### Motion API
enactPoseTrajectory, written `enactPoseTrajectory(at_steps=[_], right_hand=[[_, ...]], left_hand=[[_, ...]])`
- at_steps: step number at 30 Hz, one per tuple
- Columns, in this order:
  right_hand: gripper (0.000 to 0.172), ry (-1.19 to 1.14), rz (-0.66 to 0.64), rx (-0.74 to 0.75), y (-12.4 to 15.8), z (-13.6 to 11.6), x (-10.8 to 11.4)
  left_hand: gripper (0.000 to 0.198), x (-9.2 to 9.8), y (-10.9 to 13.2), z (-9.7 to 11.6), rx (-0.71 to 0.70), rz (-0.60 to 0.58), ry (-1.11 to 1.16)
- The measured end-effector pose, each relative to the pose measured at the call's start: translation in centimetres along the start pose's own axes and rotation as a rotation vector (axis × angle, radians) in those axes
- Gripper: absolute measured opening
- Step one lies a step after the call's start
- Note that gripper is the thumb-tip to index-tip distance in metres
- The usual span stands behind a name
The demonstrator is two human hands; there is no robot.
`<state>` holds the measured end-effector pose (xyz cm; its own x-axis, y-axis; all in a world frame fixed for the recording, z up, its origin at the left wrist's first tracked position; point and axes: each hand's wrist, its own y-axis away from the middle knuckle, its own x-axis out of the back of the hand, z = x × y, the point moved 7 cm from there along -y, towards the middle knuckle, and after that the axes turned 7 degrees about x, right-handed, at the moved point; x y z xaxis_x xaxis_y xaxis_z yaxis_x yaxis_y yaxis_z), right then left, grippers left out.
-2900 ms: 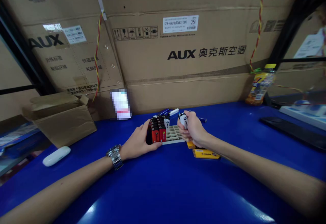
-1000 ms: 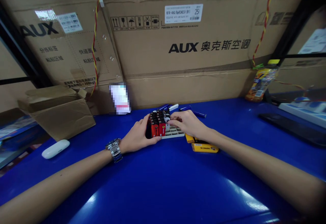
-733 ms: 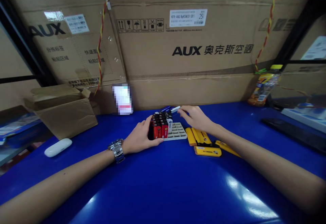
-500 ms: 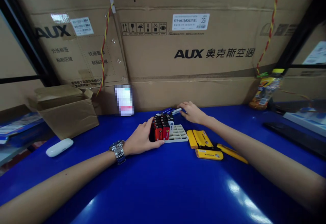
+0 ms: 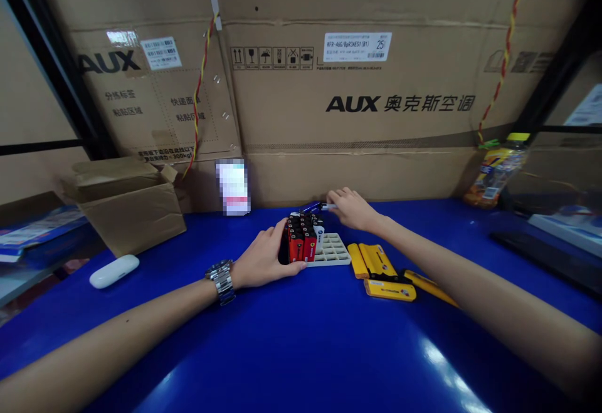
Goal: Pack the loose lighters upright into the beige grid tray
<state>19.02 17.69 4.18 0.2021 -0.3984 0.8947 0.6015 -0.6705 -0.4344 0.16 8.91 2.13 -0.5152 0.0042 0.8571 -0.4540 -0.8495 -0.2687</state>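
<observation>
My left hand is closed around the left end of a white grid tray, its thumb along the front edge and other fingers partly hidden behind. Several red lighters with black tops stand upright in the tray's left part, with a white lighter at their right. Behind the tray, my right hand pinches another white lighter, which is partly covered by the fingers. A dark blue lighter lies just left of it. The tray's right cells show no lighters.
Several yellow lighters lie right of the tray, near my right forearm. A phone leans on the large carton at the back. An open cardboard box and white case are left; a drink bottle stands right.
My right fingers have closed further over the white lighter behind the tray. My left hand keeps its hold on the tray. The whole view has shifted slightly.
</observation>
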Motion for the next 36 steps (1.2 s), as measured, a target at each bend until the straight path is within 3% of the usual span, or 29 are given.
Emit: enactPoseTrajectory(at_steps=[5, 8, 15, 18, 22, 28, 36], right_hand=[[0.015, -0.866, 0.303, -0.209, 2.3, -0.7, 2.4], [0.023, -1.118, 0.383, -0.338, 3.9, -2.0, 3.1], [0.026, -1.314, 0.365, -0.363, 4.9, -4.0, 2.9], [0.032, -1.406, 0.369, -0.449, 5.1, -4.0, 2.5], [0.048, -1.354, 0.380, -0.591, 5.7, -3.6, 2.1], [0.034, -1.227, 0.466, -0.708, 6.5, -2.5, 1.2], [0.042, -1.293, 0.402, -0.677, 6.3, -3.0, 1.0]], left_hand=[[0.088, 0.1, 0.0, 0.2, -0.013, 0.014, 0.010], [0.087, 0.1, 0.0, 0.3, -0.027, 0.017, 0.026], [0.085, 0.0, -0.1, 0.5, -0.072, 0.019, 0.037], [0.085, -0.1, -0.2, 0.3, -0.059, 0.012, 0.039], [0.084, 0.0, -0.2, 0.4, -0.050, 0.005, 0.028], [0.084, 0.0, -0.2, 0.4, -0.057, 0.008, 0.037], [0.085, -0.1, -0.2, 0.4, -0.063, 0.014, -0.004]])
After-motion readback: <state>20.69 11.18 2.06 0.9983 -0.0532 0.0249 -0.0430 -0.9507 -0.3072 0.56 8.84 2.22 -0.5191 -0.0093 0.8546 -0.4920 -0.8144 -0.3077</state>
